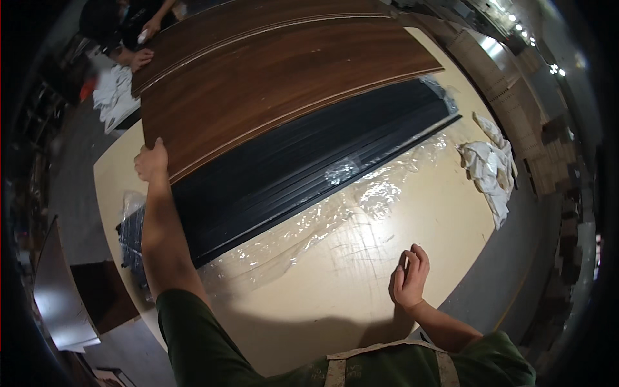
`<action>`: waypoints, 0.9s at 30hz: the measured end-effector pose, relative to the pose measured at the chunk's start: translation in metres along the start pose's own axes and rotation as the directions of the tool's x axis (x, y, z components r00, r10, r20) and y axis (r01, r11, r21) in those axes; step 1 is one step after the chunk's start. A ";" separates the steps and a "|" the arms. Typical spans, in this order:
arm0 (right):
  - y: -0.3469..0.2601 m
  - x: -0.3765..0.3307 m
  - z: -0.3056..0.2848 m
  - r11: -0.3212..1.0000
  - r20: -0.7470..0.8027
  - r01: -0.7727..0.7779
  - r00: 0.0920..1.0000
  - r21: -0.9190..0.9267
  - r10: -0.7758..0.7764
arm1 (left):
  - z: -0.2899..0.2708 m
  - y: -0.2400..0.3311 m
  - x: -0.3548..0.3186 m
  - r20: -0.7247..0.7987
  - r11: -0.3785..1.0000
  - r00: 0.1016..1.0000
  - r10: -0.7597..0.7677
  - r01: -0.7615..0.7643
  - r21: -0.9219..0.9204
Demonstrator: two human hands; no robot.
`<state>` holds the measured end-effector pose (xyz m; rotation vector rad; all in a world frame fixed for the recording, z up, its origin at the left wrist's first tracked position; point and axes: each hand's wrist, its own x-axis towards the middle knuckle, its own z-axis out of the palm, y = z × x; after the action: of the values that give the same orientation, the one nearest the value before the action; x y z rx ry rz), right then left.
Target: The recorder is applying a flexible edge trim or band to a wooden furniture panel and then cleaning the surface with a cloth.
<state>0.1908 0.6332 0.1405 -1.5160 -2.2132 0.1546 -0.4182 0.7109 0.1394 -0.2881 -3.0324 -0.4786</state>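
My left hand (152, 161) is closed on the near left corner of a dark brown wooden panel (277, 84), its arm stretched across the table. The panel lies slantwise over a bundle of long black strips (309, 155), partly wrapped in clear plastic film (380, 193). Another brown panel (258, 32) lies behind it, nearly parallel. Over the bare near right part of the table, my right hand (411, 277) hangs with loosely bent fingers apart and nothing in it.
The pale table (309, 309) has scratches near its middle. A white cloth (489, 171) lies at its right edge. Across at the far left, another person's hand (142, 59) rests by the far panel, near a white cloth (116, 97). Brown boards (64, 297) stand at the lower left.
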 end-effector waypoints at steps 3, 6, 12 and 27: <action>-0.005 0.002 0.007 0.999 0.019 -0.005 1.000 0.036 0.004 | 0.003 -0.028 0.012 0.103 0.998 0.993 0.053 -0.057 0.031; -0.004 0.004 0.003 1.000 0.051 0.010 0.999 0.003 -0.010 | 0.004 -0.036 -0.011 0.136 0.976 0.981 0.137 -0.157 0.150; 0.004 0.001 -0.004 1.000 0.052 -0.020 0.998 0.012 0.019 | -0.006 -0.019 -0.075 0.239 0.877 0.948 0.213 -0.293 0.380; 0.134 0.235 0.011 0.670 -0.163 0.305 0.950 0.677 -0.267 | 0.034 0.096 -0.326 -0.243 0.696 0.658 0.713 -0.706 0.131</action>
<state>0.2314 0.9007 0.1558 -0.7282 -1.9670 0.7524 -0.0806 0.7546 0.1077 -1.2310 -2.3631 -0.3599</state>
